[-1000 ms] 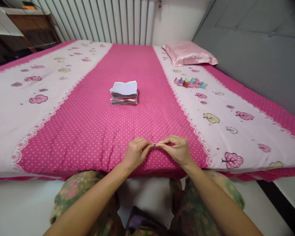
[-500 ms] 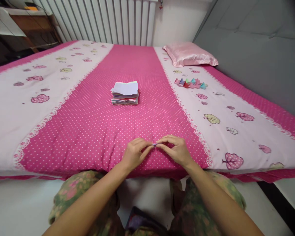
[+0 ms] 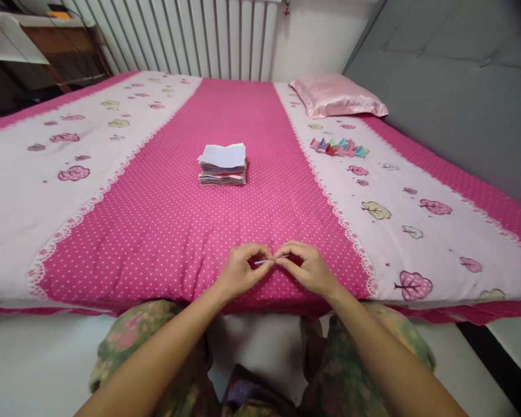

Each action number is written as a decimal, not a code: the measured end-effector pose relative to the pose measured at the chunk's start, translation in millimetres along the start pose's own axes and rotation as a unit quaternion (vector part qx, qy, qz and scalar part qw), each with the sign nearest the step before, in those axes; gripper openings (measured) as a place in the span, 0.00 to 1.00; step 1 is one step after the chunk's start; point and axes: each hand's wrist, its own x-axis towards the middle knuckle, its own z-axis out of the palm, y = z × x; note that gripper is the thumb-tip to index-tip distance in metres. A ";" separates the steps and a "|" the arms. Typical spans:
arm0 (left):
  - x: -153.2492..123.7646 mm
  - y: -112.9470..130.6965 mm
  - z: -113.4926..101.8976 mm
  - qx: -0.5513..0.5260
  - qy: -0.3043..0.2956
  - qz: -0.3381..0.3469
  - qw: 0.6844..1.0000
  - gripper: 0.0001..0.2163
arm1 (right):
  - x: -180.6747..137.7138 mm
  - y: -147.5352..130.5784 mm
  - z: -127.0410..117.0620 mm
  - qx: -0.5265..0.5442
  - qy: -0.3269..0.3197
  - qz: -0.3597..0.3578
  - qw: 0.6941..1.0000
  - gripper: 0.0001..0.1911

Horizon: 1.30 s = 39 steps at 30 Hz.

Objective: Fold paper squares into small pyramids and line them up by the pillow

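Observation:
Close to the bed's front edge, my left hand (image 3: 245, 267) and my right hand (image 3: 306, 265) meet fingertip to fingertip. Between them they pinch a small, narrow piece of folded purple paper (image 3: 263, 262), seen almost edge-on. Its ends stick out behind the fingertips on both sides, and the fingers cover its middle. Farther back lies a stack of paper sheets (image 3: 223, 165), with a pale lilac sheet on top. Several small folded paper shapes (image 3: 338, 148) in pink, red, blue and green sit in a cluster to the right.
A pink satin pillow (image 3: 336, 97) rests at the far right, beside the grey padded headboard (image 3: 451, 104). The bed's cover (image 3: 169, 231) is pink with white dots. Behind the bed stands a white radiator (image 3: 191, 37), with a wooden table (image 3: 56, 43) at the far left.
My fingertips have drawn together along the purple paper until they meet, and its ends now show on both sides. The stack and the folded shapes stay in place.

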 end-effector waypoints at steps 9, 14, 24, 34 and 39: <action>0.7 0.0 6.1 -0.076 0.037 -0.079 0.993 0.08 | 2.0 -0.9 0.4 -0.004 0.040 0.024 0.999 0.04; 1.1 1.2 8.8 -0.072 0.091 -0.089 0.989 0.11 | 2.2 1.0 2.0 0.023 0.055 0.039 0.997 0.05; -0.2 6.0 10.4 -0.077 0.175 -0.118 0.974 0.12 | 2.2 -0.3 4.7 0.078 0.086 0.077 0.990 0.06; 3.2 0.1 -4.4 -0.074 0.241 -0.078 0.964 0.14 | 3.1 11.6 -2.8 0.118 0.162 0.123 0.972 0.09; 2.6 -0.3 -2.9 -0.145 0.120 -0.112 0.976 0.14 | 0.8 12.7 -2.3 0.134 0.148 0.120 0.972 0.08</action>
